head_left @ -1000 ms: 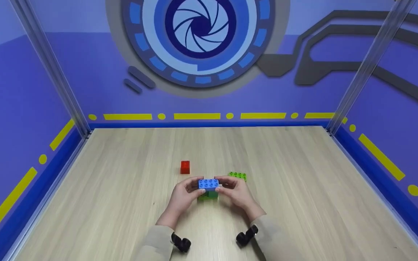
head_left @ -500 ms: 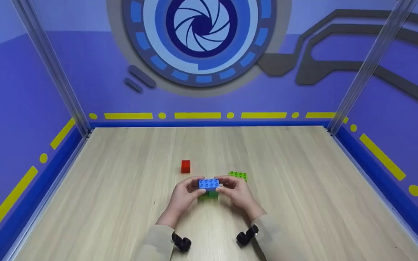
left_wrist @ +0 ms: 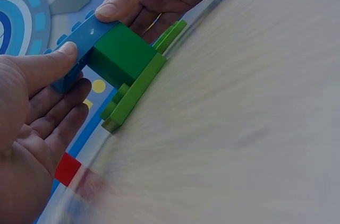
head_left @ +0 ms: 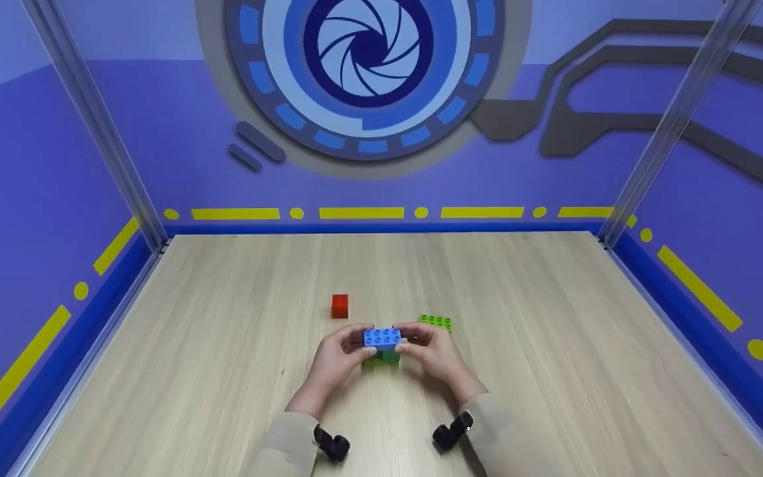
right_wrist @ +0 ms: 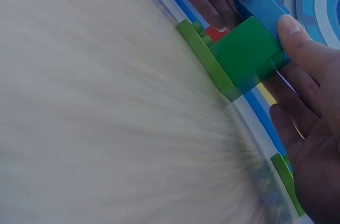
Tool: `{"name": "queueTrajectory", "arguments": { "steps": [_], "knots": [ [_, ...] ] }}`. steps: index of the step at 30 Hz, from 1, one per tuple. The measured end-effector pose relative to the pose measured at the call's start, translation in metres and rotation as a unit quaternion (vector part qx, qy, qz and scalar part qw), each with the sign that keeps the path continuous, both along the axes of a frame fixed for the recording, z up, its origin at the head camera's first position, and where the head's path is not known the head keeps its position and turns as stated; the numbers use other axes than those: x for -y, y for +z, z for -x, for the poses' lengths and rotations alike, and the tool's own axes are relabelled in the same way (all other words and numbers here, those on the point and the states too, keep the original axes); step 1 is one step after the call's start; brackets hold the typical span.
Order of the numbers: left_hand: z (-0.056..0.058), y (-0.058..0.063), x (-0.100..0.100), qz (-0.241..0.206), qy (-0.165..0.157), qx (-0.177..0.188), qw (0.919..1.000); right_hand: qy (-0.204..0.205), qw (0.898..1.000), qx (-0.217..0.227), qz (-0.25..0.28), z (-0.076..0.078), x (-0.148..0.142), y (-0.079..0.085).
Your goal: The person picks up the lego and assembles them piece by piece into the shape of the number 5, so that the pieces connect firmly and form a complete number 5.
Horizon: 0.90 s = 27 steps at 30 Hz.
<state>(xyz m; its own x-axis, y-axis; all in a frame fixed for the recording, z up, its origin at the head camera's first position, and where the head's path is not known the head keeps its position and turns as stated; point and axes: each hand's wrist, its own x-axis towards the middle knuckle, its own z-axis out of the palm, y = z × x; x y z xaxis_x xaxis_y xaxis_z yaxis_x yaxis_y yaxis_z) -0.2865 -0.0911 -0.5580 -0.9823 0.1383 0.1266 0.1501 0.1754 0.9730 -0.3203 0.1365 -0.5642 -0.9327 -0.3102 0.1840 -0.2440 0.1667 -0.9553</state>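
A blue brick with studs on top is pinched at its left end by my left hand and at its right end by my right hand. Each thumb presses the near side, with the fingers behind. Directly under the blue brick sits a dark green brick, which stands on a light green flat plate at table level. In the right wrist view the blue brick lies along the top of the dark green brick, overhanging it toward the left hand.
A red brick lies behind my left hand on the wooden table. Another light green studded plate lies just behind my right hand. Blue printed walls enclose the table at the back and sides.
Both hands keep their hold on the blue brick over the green pieces. Only a slight shift of the whole head view shows.
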Motion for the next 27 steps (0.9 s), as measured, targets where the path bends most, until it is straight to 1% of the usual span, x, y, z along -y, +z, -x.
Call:
{"name": "queueTrajectory", "arguments": {
  "steps": [8, 10, 17, 27],
  "knots": [
    [0.0009, -0.0011, -0.0004, 0.004, 0.002, 0.002, 1.0, -0.011, 1.0, 0.001, -0.007, -0.0012, 0.0003, 0.0017],
    [0.0005, -0.0014, -0.0001, 0.006, 0.002, -0.002, 1.0, -0.012, 1.0, 0.002, -0.007, -0.002, 0.0005, 0.0024],
    [-0.0005, -0.0022, -0.0002, -0.006, 0.003, -0.011, 0.9999, -0.01, 1.0, -0.001, -0.017, -0.0018, 0.0021, 0.0033],
    [0.0015, -0.0036, -0.0017, -0.009, 0.0, -0.01, 0.9999, -0.013, 1.0, 0.002, -0.009, -0.0023, 0.0001, 0.0009]
  ]
}}
